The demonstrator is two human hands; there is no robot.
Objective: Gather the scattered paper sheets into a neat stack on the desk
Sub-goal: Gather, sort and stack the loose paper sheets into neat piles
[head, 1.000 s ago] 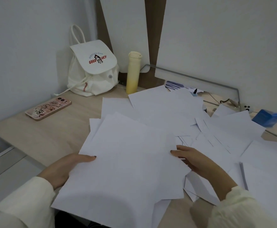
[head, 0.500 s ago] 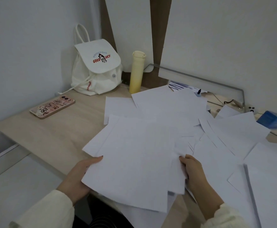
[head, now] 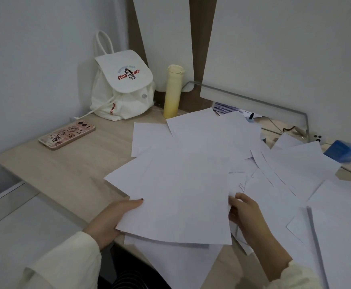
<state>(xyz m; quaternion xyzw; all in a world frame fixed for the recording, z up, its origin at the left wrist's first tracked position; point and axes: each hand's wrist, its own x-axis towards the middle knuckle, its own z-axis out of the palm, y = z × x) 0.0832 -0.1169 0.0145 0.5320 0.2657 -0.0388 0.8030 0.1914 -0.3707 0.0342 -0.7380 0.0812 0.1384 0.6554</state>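
At the near edge of the desk [head: 66, 170], well in front of the yellow bottle [head: 173, 91], the left hand [head: 112, 220] pinches the left edge of the bundle [head: 178, 195], thumb on top, other fingers hidden under the paper; the right hand [head: 247, 213] is curled on the bundle's right edge, thumb against the top sheet; both clamped on paper. The bundle is skewed, corners fanned, its lowest sheets hanging off the desk edge toward the person; not neat yet. Step in hand, as I judge it: squaring what is held. To do it well: ease both pinches a little, stand the bundle on edge, tap it on the bare wood near-left of the bottle; a light hold lets the sheets slide level instead of creasing. The loose sheets [head: 212, 134] lie flat just in front of the bottle, overlapping; the outer sheets [head: 295, 163] spread front-right of the bottle, toward the blue object [head: 341, 150]; all of those are left to collect, so the task looks under halfway. Likely risk: overhanging bottom sheets slipping to the floor. The phone [head: 67, 135] lies well left of the bottle; the backpack [head: 122, 86] stands just beside it on the left; neither is in the way.
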